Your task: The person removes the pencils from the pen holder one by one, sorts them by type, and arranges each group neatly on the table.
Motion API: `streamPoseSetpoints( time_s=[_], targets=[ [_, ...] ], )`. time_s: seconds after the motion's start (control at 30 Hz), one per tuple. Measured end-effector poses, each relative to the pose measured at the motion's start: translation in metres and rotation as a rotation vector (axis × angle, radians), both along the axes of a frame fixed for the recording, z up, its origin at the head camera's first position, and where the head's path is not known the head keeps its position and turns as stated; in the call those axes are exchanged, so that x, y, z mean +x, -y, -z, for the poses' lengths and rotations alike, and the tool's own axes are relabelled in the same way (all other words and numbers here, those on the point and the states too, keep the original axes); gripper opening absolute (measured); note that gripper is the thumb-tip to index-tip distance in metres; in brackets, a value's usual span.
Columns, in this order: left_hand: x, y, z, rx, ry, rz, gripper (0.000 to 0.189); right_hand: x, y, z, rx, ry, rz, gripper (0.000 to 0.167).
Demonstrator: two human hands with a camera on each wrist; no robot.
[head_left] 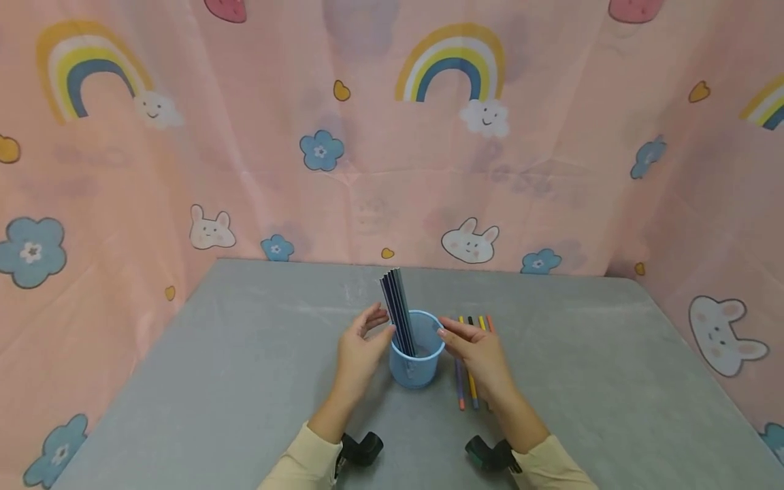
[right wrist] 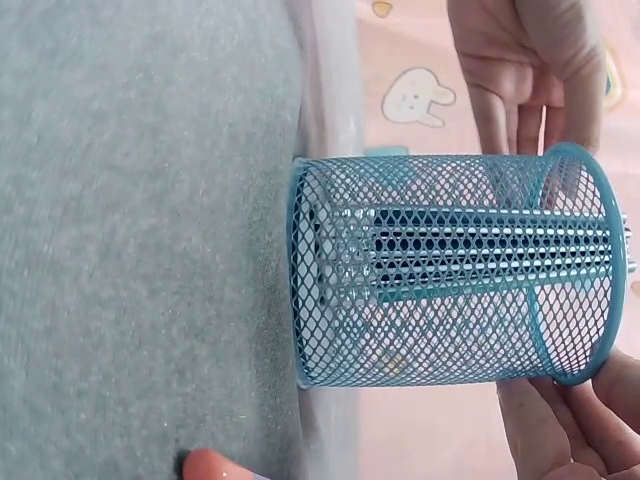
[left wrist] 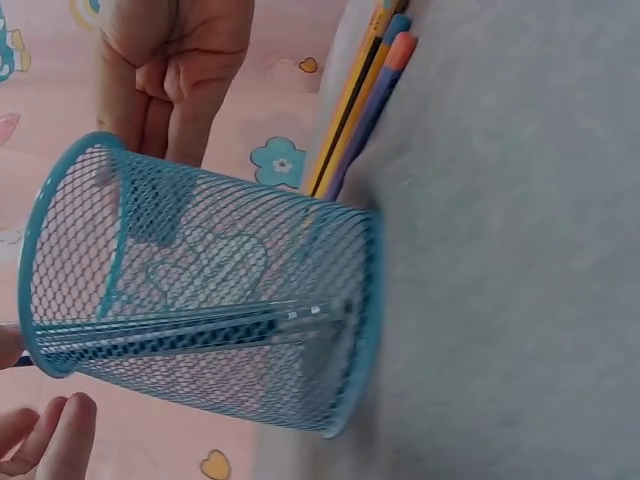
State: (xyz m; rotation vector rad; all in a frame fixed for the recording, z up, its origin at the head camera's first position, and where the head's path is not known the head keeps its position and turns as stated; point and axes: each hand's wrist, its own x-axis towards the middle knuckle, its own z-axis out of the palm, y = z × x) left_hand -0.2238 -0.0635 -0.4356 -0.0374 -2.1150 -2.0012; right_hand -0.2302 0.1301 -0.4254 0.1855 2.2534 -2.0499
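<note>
The blue mesh cup (head_left: 413, 373) stands upright on the table (head_left: 257, 381), between the fingers of the left hand (head_left: 363, 350) and those of the right hand (head_left: 480, 357). The left fingers are apart from the thumb, and this thumb seems to touch the rim, just beside the dark pencils (head_left: 397, 309). These are standing together inside the cup as one bundle, leaning toward the left fingers, and their upper ends rise above the fingertips. The right fingers and thumb are at the opposite side of the rim; the fingers reach along the far side of the mesh, but whether they pinch it or only rest against it, I cannot tell.

Several coloured pens (head_left: 460, 384) lie on the table beside the cup, below the right fingers, and this hand covers a part of them. Behind the wrists, nearer to the person, there are a black device (head_left: 363, 449) at the left sleeve (head_left: 309, 452) and a similar one at the right. Beyond all the fingers hangs a pink cloth (head_left: 367, 204) with printed rainbows.
</note>
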Motion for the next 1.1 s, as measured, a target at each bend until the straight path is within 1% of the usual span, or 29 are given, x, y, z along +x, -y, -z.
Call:
streamPoseSetpoints(
  time_s=[0.13,0.3,0.4,0.5,0.63,0.9,1.0,1.1],
  targets=[
    [-0.006,0.001,-0.008,-0.019,0.026,-0.020,0.052,0.000,0.001,0.000,-0.006,0.001,0.004,0.037],
    [-0.010,0.002,-0.019,-0.068,0.037,-0.030,0.049,0.000,0.001,0.000,-0.007,0.005,0.004,0.036],
    [-0.012,0.002,-0.023,-0.088,0.036,-0.034,0.046,-0.001,0.001,0.000,-0.012,0.005,0.005,0.036],
    [-0.014,0.001,-0.025,-0.088,0.042,-0.036,0.043,-0.002,0.001,0.001,-0.018,0.004,0.007,0.035],
    [-0.017,-0.002,-0.025,-0.077,0.027,-0.042,0.037,-0.001,0.000,0.002,-0.010,-0.001,0.014,0.035],
    [-0.018,-0.004,-0.026,-0.086,-0.003,-0.094,0.024,0.000,0.000,0.001,-0.016,-0.007,0.012,0.036],
    [-0.018,0.000,-0.031,-0.085,-0.017,-0.110,0.023,0.001,0.000,0.000,-0.025,-0.007,0.010,0.036],
    [-0.019,0.005,-0.043,-0.084,-0.042,-0.119,0.024,0.001,-0.001,0.000,-0.032,-0.011,0.008,0.035]
  ],
)
